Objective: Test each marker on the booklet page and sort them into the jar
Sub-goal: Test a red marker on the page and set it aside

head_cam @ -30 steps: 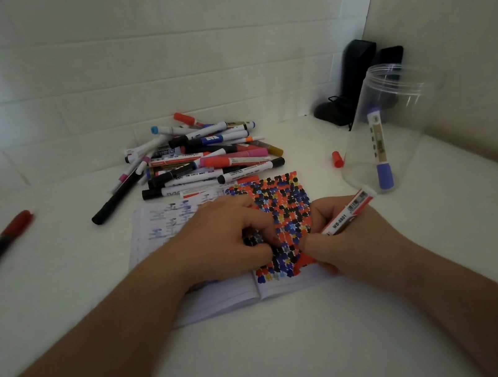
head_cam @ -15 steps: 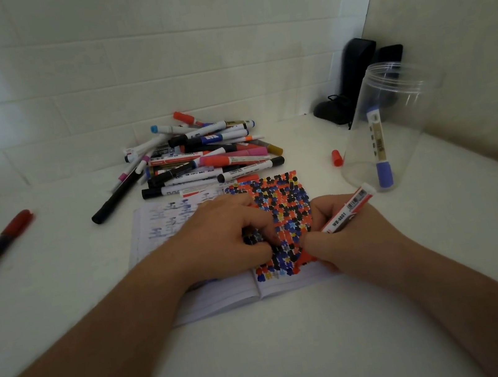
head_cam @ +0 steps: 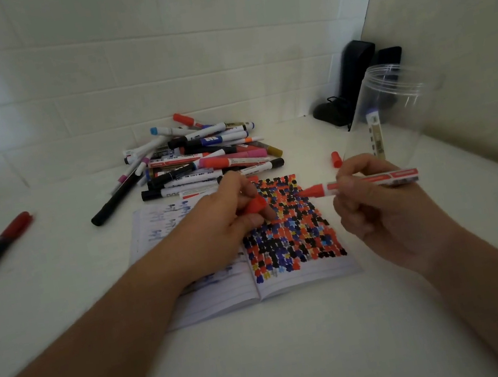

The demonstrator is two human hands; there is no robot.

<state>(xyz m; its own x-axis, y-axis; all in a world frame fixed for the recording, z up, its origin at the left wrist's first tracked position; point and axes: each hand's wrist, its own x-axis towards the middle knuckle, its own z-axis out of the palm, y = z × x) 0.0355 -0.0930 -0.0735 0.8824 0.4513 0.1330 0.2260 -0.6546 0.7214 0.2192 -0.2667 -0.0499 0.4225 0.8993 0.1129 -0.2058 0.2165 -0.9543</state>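
Right hand [head_cam: 385, 212] grasps uncapped orange marker [head_cam: 370, 181], left hand [head_cam: 226, 221] pinches its cap [head_cam: 255, 204], both above booklet [head_cam: 290, 230]; jar [head_cam: 393, 119] far right

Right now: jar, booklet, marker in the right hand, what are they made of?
Jar: clear rigid plastic by the look, see-through wall, ridged thread rings at the rim; glass not ruled out.
Booklet: matte lined paper, thin pages, ink blots soaked in.
Marker held in the right hand: smooth white plastic barrel with a printed label; orange tip looks like felt, too small to confirm.
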